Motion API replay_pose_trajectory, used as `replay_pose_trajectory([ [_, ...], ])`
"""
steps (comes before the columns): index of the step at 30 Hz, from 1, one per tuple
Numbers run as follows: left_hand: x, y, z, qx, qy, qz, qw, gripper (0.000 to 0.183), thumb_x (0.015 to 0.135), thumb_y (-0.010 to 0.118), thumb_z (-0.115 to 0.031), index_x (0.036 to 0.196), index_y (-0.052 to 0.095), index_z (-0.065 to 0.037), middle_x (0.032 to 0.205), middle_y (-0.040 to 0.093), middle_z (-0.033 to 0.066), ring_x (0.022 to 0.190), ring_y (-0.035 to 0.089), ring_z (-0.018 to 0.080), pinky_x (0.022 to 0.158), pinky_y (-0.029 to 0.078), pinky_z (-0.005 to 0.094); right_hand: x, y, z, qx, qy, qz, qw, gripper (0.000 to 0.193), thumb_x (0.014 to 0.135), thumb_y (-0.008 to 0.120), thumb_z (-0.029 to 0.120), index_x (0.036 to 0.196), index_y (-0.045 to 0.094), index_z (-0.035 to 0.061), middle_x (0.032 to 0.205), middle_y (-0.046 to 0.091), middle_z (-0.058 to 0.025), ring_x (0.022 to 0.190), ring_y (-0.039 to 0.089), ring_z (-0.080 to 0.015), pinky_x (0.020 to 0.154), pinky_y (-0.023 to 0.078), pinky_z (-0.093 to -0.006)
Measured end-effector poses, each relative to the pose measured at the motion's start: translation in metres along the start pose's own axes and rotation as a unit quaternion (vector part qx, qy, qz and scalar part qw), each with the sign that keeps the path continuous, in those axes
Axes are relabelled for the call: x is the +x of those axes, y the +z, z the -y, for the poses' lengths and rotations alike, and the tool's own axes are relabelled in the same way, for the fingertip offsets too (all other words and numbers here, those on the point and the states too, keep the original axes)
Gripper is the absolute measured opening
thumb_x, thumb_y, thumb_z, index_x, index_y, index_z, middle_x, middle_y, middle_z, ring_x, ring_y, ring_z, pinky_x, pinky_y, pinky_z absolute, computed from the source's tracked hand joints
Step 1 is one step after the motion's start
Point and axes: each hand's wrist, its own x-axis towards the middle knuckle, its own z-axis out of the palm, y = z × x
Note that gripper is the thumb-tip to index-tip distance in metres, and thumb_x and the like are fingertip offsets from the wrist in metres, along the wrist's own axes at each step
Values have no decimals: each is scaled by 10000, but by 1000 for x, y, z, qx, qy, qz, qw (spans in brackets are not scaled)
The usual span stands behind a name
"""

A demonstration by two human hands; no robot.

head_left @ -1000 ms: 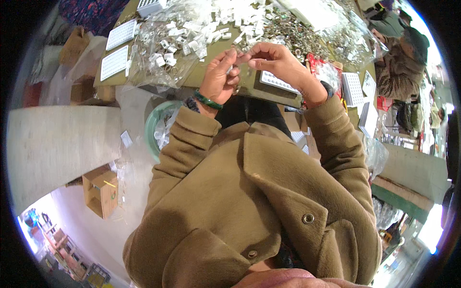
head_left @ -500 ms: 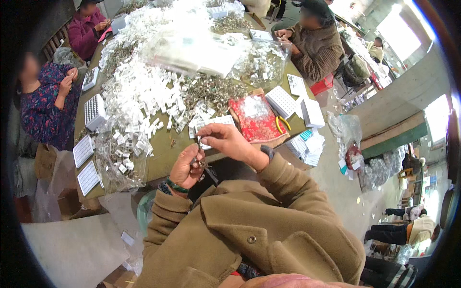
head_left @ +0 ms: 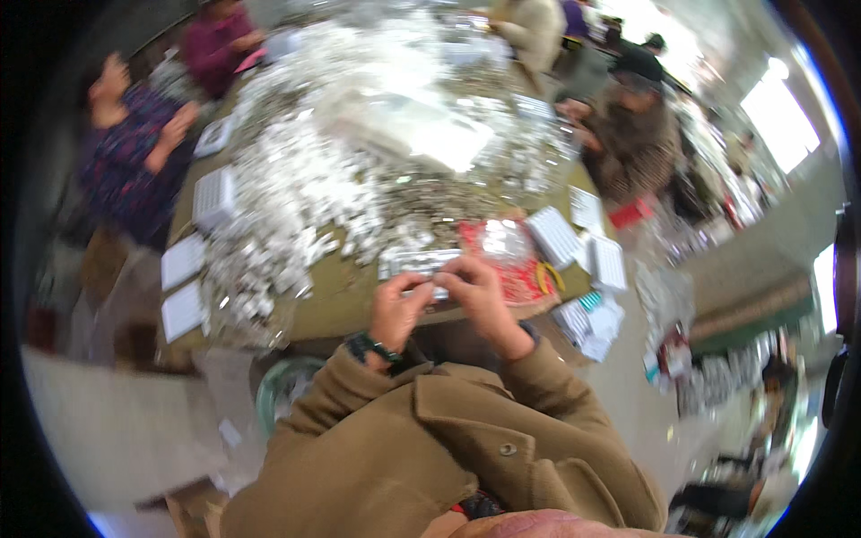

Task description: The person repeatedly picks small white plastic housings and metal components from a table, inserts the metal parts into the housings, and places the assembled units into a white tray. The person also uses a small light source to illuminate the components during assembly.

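My left hand (head_left: pixel 397 310) and my right hand (head_left: pixel 478 298) meet at the near edge of the table, fingertips pinched together. Something small sits between the fingertips, too blurred to make out. Just beyond them lies a white tray (head_left: pixel 401 259), partly covered by my fingers. To the right of my right hand is a red patterned cloth (head_left: pixel 520 280) with a clear plastic bag (head_left: pixel 504 240) on it. A pair of yellow-handled pliers (head_left: pixel 550 278) rests at the cloth's right side. Small metal pieces (head_left: pixel 429 211) lie heaped beyond the tray.
A large heap of small white pieces (head_left: pixel 309 184) covers the table's middle and left. White trays (head_left: pixel 183 261) line the left edge; stacked white trays (head_left: pixel 554 238) stand at right. Co-workers (head_left: pixel 134 166) sit around the table. A green-rimmed tub (head_left: pixel 268 395) stands below the near edge.
My hands have come level, side by side, with fingertips together; before, the right was above the left, whose palm held small metal pieces. The whole view has shifted and blurred.
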Motion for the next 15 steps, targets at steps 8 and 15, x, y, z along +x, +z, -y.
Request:
replay_pose_trajectory([
  [8,-8,9,1,163,157,-41,973,87,837,637,-74,856,624,9,776,615,-21,730,531,44,622,450,224,-2,-7,-10,249,121,85,957,90,830,639,6,900,601,48,786,599,7,633,543,-71,557,421,-195],
  [15,-10,14,-8,-63,-74,-12,995,136,842,673,-166,923,613,-76,695,531,-73,533,408,0,451,290,161,1,-15,-25,235,53,94,966,96,832,629,-4,891,593,63,776,586,17,622,528,-66,560,423,-201],
])
